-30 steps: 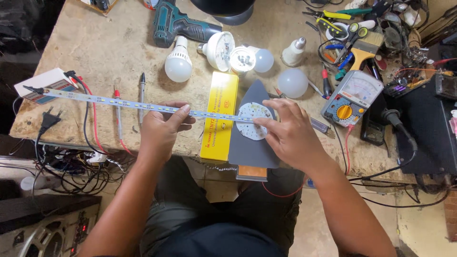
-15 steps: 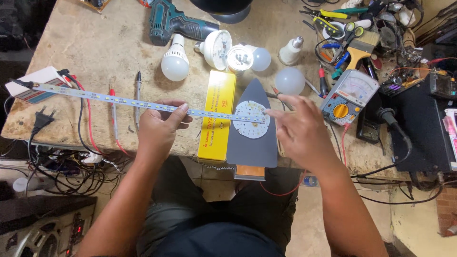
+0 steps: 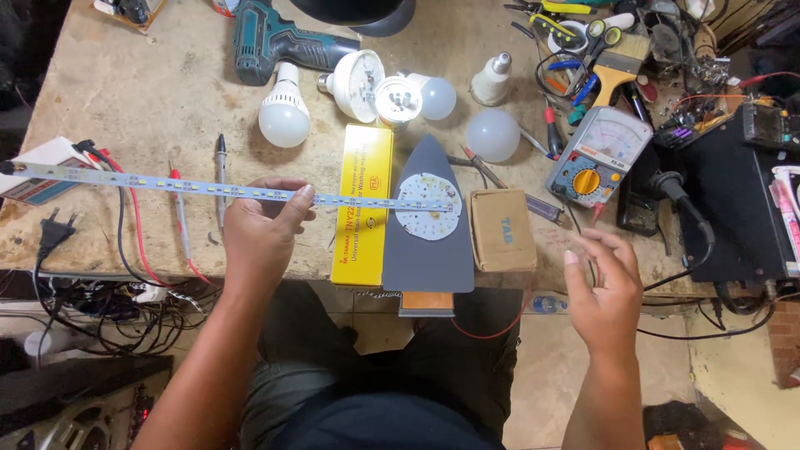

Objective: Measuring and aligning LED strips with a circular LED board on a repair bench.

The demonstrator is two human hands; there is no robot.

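Observation:
My left hand (image 3: 262,229) grips a long thin LED strip (image 3: 167,185) that stretches from the table's left edge to the middle. The strip's right end lies over a round white LED disc (image 3: 427,208), which rests on a grey upturned iron soleplate (image 3: 429,242). My right hand (image 3: 604,287) hovers open and empty at the table's front edge, right of a small brown cardboard box (image 3: 502,231). A yellow box (image 3: 364,200) lies under the strip, left of the iron.
Several white bulbs (image 3: 283,117) and bulb parts lie behind the iron. A teal cordless drill (image 3: 279,42) sits at the back. An analog multimeter (image 3: 598,154), brush, pliers and a black power supply (image 3: 742,200) crowd the right. Red and black leads (image 3: 133,233) trail at left.
My right hand left the LED disc and drew back to the right, off the table's front edge, uncovering the brown box. My left hand still holds the strip.

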